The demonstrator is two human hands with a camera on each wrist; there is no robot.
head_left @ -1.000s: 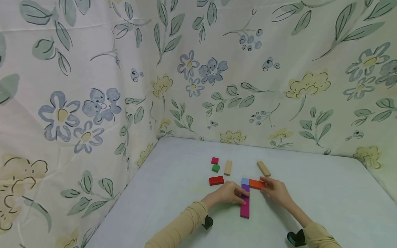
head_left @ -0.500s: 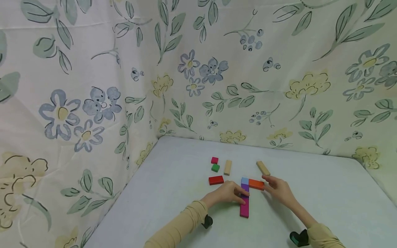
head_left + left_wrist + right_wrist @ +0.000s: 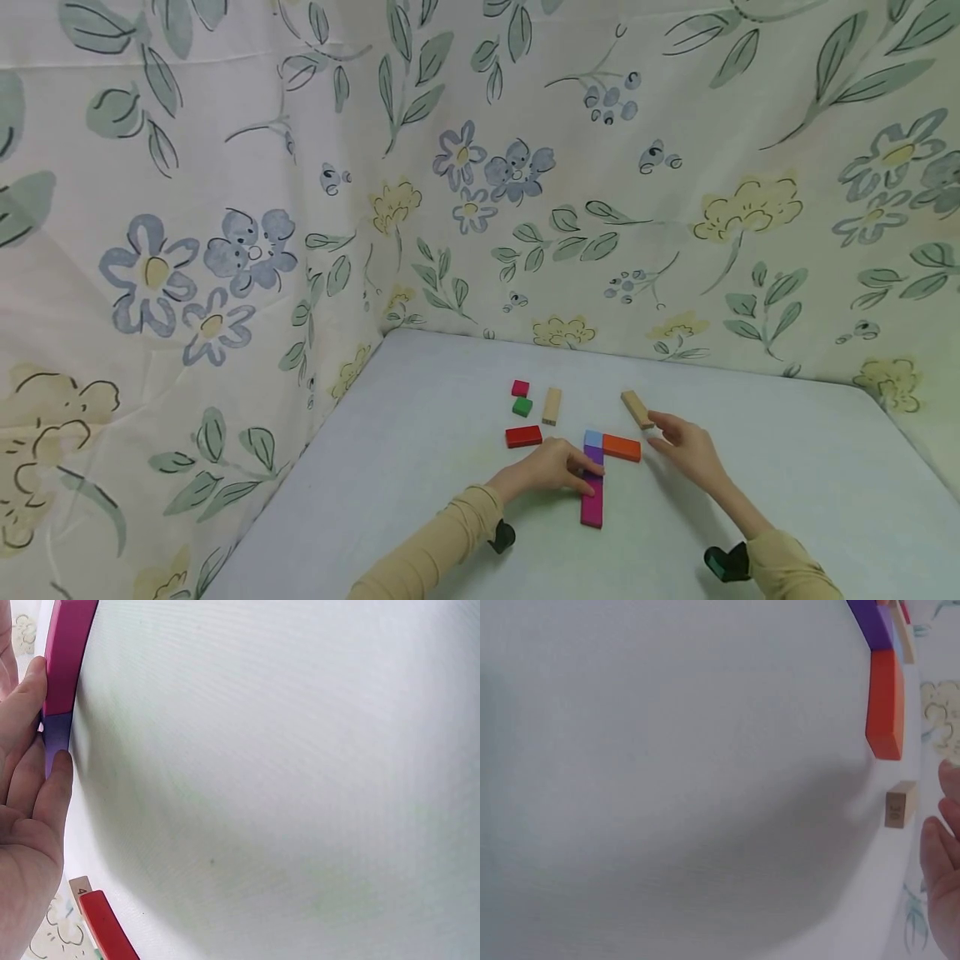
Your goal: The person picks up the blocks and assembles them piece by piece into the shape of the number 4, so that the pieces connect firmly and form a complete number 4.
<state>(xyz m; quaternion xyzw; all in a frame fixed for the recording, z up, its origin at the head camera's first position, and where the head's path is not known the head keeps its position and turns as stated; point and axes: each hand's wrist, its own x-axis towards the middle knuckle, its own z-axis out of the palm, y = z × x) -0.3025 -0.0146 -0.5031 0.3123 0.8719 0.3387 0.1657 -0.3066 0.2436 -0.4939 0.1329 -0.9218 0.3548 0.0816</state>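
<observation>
the left hand (image 3: 551, 468) bends over the joint between the purple block (image 3: 593, 455) and the magenta block (image 3: 592, 510), thumb on the magenta, a finger on the purple; i cannot tell whether it grips or merely rests there. the right hand (image 3: 686, 450) is loose and holds nothing, its parted fingers just beside the near end of a plain wooden block (image 3: 636, 408), which lies slanted on the white surface (image 3: 375, 433). magenta, purple and a light blue block (image 3: 593, 437) form a line running away from the person, the light blue farthest. an orange block (image 3: 622, 447) extends rightward from its far end. left of the line lie a red block (image 3: 523, 437), a second plain block (image 3: 551, 406), a green block (image 3: 522, 407) and a pinkish-red cube (image 3: 520, 387). floral cloth (image 3: 465, 83) hangs behind.
</observation>
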